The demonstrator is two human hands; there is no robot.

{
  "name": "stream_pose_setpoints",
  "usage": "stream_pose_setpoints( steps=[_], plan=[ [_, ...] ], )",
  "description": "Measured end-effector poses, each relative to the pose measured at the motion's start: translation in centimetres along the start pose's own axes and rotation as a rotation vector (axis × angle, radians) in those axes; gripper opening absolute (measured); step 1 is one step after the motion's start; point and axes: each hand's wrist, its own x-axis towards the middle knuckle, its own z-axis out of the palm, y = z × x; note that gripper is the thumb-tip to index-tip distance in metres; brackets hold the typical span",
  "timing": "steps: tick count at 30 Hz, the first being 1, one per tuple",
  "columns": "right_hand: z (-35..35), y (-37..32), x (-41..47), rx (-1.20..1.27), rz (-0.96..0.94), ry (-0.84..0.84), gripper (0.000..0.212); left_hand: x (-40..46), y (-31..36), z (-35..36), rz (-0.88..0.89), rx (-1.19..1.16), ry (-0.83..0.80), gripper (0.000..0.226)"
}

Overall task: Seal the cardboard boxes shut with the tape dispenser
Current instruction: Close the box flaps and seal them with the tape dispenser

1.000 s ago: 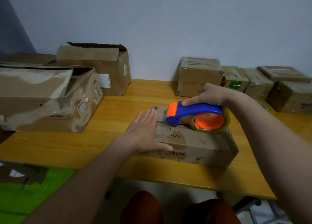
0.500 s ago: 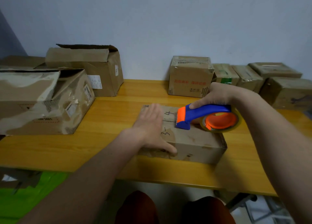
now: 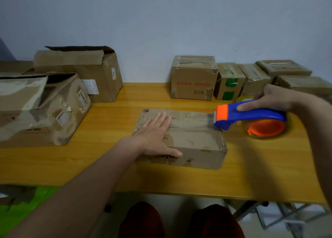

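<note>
Head view shows one low cardboard box (image 3: 186,139) lying on the wooden table (image 3: 251,175), one blue-and-orange tape dispenser (image 3: 251,120), two large open boxes (image 3: 45,108) at the left and five small taped boxes (image 3: 193,78) along the wall. Left hand (image 3: 154,135) lies flat on the box top with fingers straight, while the right hand (image 3: 269,99) has its fingers curled round the dispenser handle. Since half a second ago the dispenser has slid right, its head now at the box's right edge and its roll over the table.
</note>
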Motion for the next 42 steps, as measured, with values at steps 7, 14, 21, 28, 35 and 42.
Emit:
stream_pose_setpoints(
  steps=[7,14,21,28,35,42],
  plan=[
    [1.8,1.4,-0.3,0.18,0.033,-0.011,0.075,0.8,1.9,-1.9,-0.044,0.007,-0.111,0.114],
    [2.5,1.5,-0.3,0.211,0.015,-0.018,0.074,3.2,12.3,-0.3,-0.18,0.047,0.055,0.142],
    [7.3,-0.7,-0.4,0.371,0.032,-0.176,0.068,2.2,5.5,-0.4,-0.066,0.035,0.083,0.112],
    [11.4,-5.1,0.0,0.479,-0.023,-0.276,0.067,0.8,-1.1,-1.4,-0.124,0.059,0.045,0.119],
    [10.3,-2.8,-1.1,0.396,-0.02,-0.308,0.071,1.1,-2.0,-1.7,-0.16,0.028,-0.01,0.119],
    [9.0,-1.9,-2.0,0.388,-0.053,-0.361,0.058,0.7,-1.7,-1.7,-0.178,0.008,-0.015,0.115]
  ],
)
